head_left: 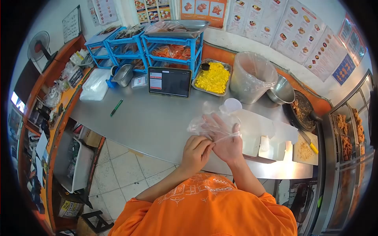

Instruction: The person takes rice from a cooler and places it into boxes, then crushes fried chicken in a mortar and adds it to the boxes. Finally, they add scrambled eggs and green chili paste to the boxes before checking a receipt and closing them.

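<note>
A clear plastic glove (201, 125) spreads loosely over the fingers of my right hand (227, 143), partly on it. That hand is palm up with its fingers stretched out, above the front of the steel counter. My left hand (195, 152) is closed, pinching the glove's edge beside the right palm. Just beyond the right fingertips stands a small white round cup or lid (232, 104). Open white paper boxes (255, 131) sit to the right of my hands.
On the steel counter (138, 118) lie a green pen (116, 107), a tablet (169, 82) and a tray of yellow food (212, 78). A plastic-lined bucket (252, 78), steel bowl (281, 90), dark pan (302, 114) and yellow-handled knife (309, 142) are rightward. Blue racks (173, 41) stand behind.
</note>
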A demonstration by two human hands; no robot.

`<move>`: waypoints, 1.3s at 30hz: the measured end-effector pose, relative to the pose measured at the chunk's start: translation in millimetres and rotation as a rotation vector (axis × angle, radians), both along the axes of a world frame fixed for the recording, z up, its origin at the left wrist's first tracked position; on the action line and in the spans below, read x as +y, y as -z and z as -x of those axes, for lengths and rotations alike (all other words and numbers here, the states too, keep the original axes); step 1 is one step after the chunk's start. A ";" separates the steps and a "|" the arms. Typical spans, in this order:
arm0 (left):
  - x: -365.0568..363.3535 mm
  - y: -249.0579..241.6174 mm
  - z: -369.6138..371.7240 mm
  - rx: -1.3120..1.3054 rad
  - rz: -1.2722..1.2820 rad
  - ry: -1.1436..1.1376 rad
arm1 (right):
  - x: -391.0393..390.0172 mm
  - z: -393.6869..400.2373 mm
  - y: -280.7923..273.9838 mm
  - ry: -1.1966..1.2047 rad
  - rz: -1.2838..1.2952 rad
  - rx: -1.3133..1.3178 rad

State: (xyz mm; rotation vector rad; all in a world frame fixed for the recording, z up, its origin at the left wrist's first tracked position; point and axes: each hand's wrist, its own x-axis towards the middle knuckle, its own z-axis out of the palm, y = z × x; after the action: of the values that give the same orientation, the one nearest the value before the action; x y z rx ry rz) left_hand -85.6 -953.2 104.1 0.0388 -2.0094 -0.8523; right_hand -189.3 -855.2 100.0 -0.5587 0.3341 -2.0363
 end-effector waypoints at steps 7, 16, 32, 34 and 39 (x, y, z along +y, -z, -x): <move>-6.9 24.4 -9.0 -0.021 0.097 0.126 | 1.8 -12.3 0.7 0.444 -0.312 -0.085; 6.8 15.6 -12.5 0.077 0.168 0.170 | 2.7 -18.1 23.6 0.609 -0.439 0.413; 4.0 11.3 -9.7 -0.191 0.161 0.158 | 4.6 -22.6 55.7 0.766 -0.762 0.951; 5.2 10.8 -10.6 -0.190 0.169 0.177 | 6.5 -18.3 50.1 0.686 -0.850 0.716; 8.8 11.8 -6.5 -0.198 0.207 0.210 | 1.6 -11.9 63.9 0.714 -0.648 1.206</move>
State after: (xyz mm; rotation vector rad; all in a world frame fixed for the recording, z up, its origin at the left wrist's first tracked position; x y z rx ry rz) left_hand -79.0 -944.4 92.3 -0.2166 -2.3089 -0.7898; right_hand -177.4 -853.6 36.1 -1.3084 2.0450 -1.7732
